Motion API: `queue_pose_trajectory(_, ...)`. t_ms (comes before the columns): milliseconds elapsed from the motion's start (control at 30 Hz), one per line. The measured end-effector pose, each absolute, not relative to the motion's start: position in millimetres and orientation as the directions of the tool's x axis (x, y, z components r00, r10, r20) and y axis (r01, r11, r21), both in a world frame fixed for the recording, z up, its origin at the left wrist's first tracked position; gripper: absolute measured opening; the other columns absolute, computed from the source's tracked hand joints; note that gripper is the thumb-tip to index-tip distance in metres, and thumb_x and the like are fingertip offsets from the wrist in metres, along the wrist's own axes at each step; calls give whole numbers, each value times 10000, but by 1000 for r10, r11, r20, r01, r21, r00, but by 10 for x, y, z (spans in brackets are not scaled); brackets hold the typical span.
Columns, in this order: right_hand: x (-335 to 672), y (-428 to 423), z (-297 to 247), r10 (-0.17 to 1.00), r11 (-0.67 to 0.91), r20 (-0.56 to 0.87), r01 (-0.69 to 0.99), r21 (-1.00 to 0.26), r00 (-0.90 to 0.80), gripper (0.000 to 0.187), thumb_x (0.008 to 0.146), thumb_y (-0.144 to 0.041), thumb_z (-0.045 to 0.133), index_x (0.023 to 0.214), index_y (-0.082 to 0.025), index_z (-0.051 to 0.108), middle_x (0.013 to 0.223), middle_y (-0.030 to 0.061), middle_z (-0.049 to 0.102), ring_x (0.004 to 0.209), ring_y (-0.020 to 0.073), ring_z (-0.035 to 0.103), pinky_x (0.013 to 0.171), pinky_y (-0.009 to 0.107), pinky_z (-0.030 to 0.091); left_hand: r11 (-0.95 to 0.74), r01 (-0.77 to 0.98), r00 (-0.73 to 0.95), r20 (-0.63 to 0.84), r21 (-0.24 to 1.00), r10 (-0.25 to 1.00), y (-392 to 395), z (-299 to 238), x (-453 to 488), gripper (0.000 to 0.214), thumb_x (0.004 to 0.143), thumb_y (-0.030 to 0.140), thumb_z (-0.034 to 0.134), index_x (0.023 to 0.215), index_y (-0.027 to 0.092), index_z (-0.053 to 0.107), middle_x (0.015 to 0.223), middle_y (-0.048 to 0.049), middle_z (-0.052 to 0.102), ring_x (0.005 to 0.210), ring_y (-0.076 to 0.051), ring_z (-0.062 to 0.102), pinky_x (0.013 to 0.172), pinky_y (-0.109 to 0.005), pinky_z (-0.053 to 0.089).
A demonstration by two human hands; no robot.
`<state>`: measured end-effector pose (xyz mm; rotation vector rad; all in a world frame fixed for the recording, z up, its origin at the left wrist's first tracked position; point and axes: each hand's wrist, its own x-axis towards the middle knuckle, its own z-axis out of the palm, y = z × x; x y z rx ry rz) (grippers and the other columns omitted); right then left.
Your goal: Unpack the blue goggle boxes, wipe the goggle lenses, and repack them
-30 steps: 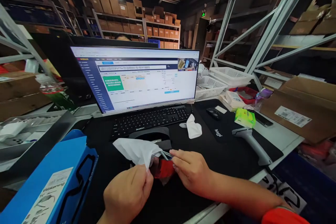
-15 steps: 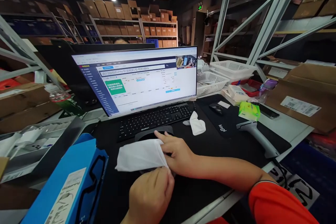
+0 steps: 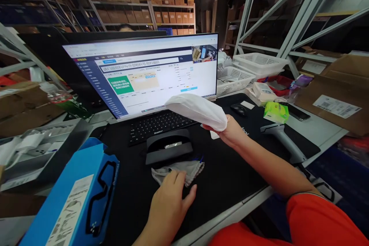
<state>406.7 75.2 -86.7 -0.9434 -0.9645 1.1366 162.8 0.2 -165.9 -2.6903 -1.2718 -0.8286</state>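
Note:
My right hand (image 3: 230,130) holds up a long piece of white cloth (image 3: 197,109) in front of the monitor's lower right part. The cloth hides most of its fingers. My left hand (image 3: 170,196) lies over the near side of a crumpled grey fabric pouch (image 3: 187,171) with blue cord ends. Its fingertips touch the pouch and its thumb is spread to the side. Just beyond the pouch sits an open black case (image 3: 170,148) with a small pale item inside. Another white piece (image 3: 213,134) shows partly under my right hand.
Behind the case are a keyboard (image 3: 158,125) and a lit monitor (image 3: 138,73). A blue box (image 3: 75,196) and a grey tray of white parts (image 3: 43,153) stand left. To the right lie a mouse (image 3: 238,109), a barcode scanner (image 3: 284,142), a green packet (image 3: 276,112) and a cardboard box (image 3: 340,88).
My right hand has lifted the white cloth up and right, away from my left hand. The black case and grey pouch now show. My left hand has opened onto the pouch.

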Motion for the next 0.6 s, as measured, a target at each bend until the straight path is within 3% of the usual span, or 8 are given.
queue_pose_trajectory(100,4186,609,-1062,982,52,-26,-401,-914,186,425,431,-294,998,793,-182,805,831,34,783,779,201,711,786,360,620,-619,785,566,414,-7,713,-7,-1716,1864,180,806,180,708,977,178,652,882,-57,649,779,-265,677,550,-343,563)
queue_pose_trajectory(200,4294,484,-1253,977,-2,-98,-450,-893,191,432,451,-307,1006,810,-184,800,811,38,780,732,183,707,734,332,627,-640,765,611,394,-71,687,63,-1722,1905,179,821,29,590,829,204,626,806,-25,635,722,-230,670,507,-302,540)
queue_pose_trajectory(400,4479,406,-1296,971,-22,-149,-555,-832,186,506,462,-283,1019,909,-186,800,786,23,771,664,143,694,710,292,638,-616,785,437,648,63,623,320,-1592,1662,169,972,128,452,1076,137,585,952,-69,679,849,-208,701,704,-293,596)
queue_pose_trajectory(600,4503,351,-1226,986,-64,-139,-563,-824,92,462,496,-290,1010,894,-183,802,791,17,766,659,129,694,705,278,641,-677,715,441,640,174,629,308,-1518,1656,296,938,81,413,929,180,692,1143,-121,589,962,-202,671,743,-298,613)
